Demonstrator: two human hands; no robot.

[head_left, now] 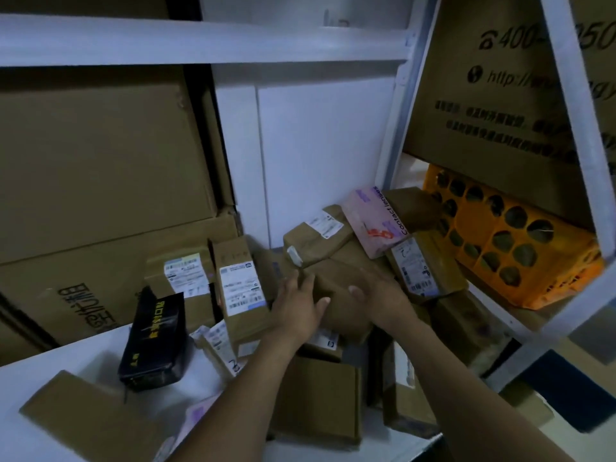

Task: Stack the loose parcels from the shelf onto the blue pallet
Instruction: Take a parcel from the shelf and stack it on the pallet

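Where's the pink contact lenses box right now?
Head view, right of centre: the pink contact lenses box lies tilted atop the parcel pile, just left of the orange crate.

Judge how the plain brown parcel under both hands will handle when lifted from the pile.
Probably stiff: the brown parcel shows flat cardboard faces and straight edges. Likely light enough for two hands, since the left hand and right hand reach both its sides. Lifting may shift the labelled parcel crowded right behind it.
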